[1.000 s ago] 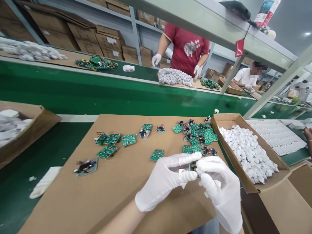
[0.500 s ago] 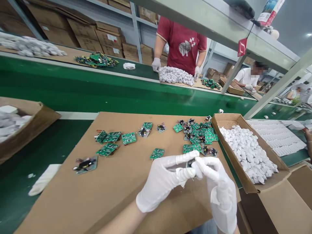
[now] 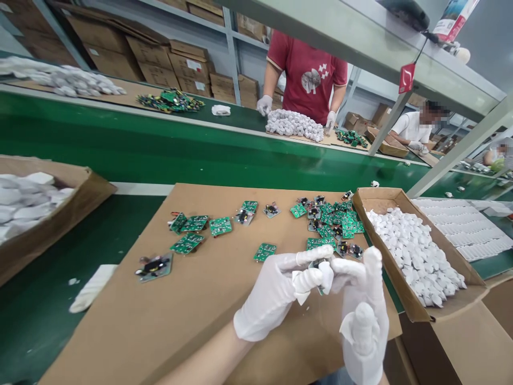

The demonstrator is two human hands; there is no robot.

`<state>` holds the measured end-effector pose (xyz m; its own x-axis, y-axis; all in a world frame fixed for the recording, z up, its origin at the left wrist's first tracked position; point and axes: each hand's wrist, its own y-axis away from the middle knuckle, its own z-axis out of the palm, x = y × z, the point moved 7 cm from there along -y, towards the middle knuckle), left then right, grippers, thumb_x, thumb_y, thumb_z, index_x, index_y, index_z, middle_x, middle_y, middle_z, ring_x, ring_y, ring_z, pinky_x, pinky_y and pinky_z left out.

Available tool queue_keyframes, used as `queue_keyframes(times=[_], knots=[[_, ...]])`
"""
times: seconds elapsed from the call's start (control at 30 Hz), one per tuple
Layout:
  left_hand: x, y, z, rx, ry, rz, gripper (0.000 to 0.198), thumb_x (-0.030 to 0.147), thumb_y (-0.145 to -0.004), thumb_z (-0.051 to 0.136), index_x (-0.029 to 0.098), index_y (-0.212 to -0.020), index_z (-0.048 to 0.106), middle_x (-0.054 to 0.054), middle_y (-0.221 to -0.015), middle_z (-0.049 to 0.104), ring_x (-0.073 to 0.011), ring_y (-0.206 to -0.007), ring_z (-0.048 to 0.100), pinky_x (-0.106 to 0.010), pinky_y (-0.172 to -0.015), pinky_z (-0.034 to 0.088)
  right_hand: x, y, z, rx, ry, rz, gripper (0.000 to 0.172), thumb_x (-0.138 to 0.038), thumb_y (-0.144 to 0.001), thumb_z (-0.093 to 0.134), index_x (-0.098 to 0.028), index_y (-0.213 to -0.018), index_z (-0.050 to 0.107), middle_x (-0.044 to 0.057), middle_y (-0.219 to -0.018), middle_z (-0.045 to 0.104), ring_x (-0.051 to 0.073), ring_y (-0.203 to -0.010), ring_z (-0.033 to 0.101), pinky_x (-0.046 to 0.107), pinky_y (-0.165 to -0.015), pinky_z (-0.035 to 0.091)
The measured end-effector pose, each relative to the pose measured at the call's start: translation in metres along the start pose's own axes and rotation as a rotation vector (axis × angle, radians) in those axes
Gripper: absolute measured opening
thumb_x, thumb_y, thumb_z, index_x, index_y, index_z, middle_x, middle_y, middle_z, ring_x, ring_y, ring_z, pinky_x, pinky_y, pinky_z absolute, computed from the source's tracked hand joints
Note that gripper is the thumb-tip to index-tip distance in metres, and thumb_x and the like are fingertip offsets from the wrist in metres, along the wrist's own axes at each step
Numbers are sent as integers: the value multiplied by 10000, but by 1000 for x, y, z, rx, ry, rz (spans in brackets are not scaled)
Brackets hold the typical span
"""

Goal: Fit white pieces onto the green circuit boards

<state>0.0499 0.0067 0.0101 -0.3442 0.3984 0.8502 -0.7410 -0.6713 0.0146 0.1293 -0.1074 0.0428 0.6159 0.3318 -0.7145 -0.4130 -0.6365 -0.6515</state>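
My left hand [image 3: 270, 294], in a white glove, pinches a small circuit board [image 3: 316, 263] between thumb and fingers. A small white piece [image 3: 327, 277] sits against this board; whether it is fixed on cannot be told. Close by on the right is my right hand [image 3: 364, 326], gloved too, with its thumb and fingers apart. One of its fingers reaches to the white piece, perhaps touching it. Just behind my left hand a green circuit board [image 3: 265, 252] lies on the cardboard sheet [image 3: 192, 305]. A heap of circuit boards [image 3: 332, 219] lies beyond my hands.
At the right stands a cardboard tray [image 3: 417, 315] of small white pieces, beside rows of white parts [image 3: 460, 227]. A carton [image 3: 94, 187] of white parts is at the left, near a white glove-like cloth [image 3: 94, 287]. Across the green barrier [image 3: 200, 141] a person in red [image 3: 306, 75] stands.
My right hand has loosened its pinch at the board, its index finger now raised and thumb apart. My left hand keeps the board. The whole view has shifted slightly.
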Motion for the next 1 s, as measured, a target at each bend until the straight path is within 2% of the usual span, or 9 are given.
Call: queue_keyframes(times=[0.07, 0.2, 0.3, 0.4, 0.5, 0.6, 0.77, 0.9, 1.0], knots=[[-1, 0, 0, -1, -17, -7, 492, 499, -633, 862, 181, -1004, 796, 10, -580, 613, -121, -579, 465, -296, -633, 413, -4, -5, -4, 55, 1, 33, 480, -430, -1008, 448, -336, -1477, 411, 85, -1154, 609, 209, -962, 631, 380, -813, 567], [-5, 1, -1, 9, -16, -45, 625, 482, -550, 905, 146, -1062, 781, 38, -487, 507, -92, -500, 332, -267, -495, 318, -19, -22, 2, -19, -45, -11, 306, -250, -888, 695, -317, -1187, 690, 43, -990, 647, 180, -880, 664, 336, -809, 585], [-6, 2, -5, 40, -53, -73, 612, 460, -484, 934, 146, -993, 803, 12, -497, 549, -91, -483, 340, -265, -464, 336, -17, -28, 3, -41, -146, 77, 243, -201, -871, 706, -307, -1087, 737, 22, -895, 632, 133, -696, 658, 253, -590, 587], [-5, 4, -8, 67, -70, -66, 586, 441, -437, 952, 165, -936, 817, -31, -582, 637, -104, -501, 407, -265, -470, 370, -13, -23, 6, -86, -128, 125, 310, -178, -894, 670, -348, -1147, 722, 11, -904, 608, 60, -501, 561, 182, -392, 483], [-4, 5, -12, 105, -75, -74, 565, 401, -426, 960, 167, -921, 820, -48, -621, 681, -108, -497, 438, -261, -462, 389, -18, -16, 6, -79, 62, 20, 423, -194, -925, 622, -384, -1303, 622, 47, -982, 622, 122, -640, 636, 255, -546, 578], [-1, 6, -9, 85, -50, -55, 536, 382, -467, 948, 167, -940, 816, -53, -599, 693, -116, -491, 458, -254, -451, 392, -26, -16, 6, -117, 111, -103, 398, -375, -978, 521, -336, -1371, 572, 107, -1038, 630, 245, -900, 677, 385, -722, 615], [2, 5, 3, -15, 0, -39, 537, 377, -524, 924, 172, -1004, 799, -26, -511, 639, -112, -471, 429, -237, -417, 338, -15, -23, 1, -150, -144, 81, 348, -437, -994, 473, -350, -1282, 648, 76, -983, 632, 142, -651, 639, 207, -385, 472], [2, 5, -1, 21, -57, -20, 515, 411, -496, 933, 186, -943, 816, -14, -546, 632, -83, -463, 357, -236, -422, 328, -19, -29, 2, -140, -106, 85, 347, -291, -884, 688, -325, -1229, 678, 40, -929, 629, 174, -812, 660, 295, -702, 592], [5, 6, -3, 16, -158, 36, 522, 475, -502, 921, 172, -916, 824, -8, -523, 591, -85, -462, 334, -249, -428, 323, -14, -34, 7, -208, -197, 183, 199, -243, -871, 690, -289, -1059, 736, 19, -891, 607, 137, -735, 647, 270, -662, 575]])
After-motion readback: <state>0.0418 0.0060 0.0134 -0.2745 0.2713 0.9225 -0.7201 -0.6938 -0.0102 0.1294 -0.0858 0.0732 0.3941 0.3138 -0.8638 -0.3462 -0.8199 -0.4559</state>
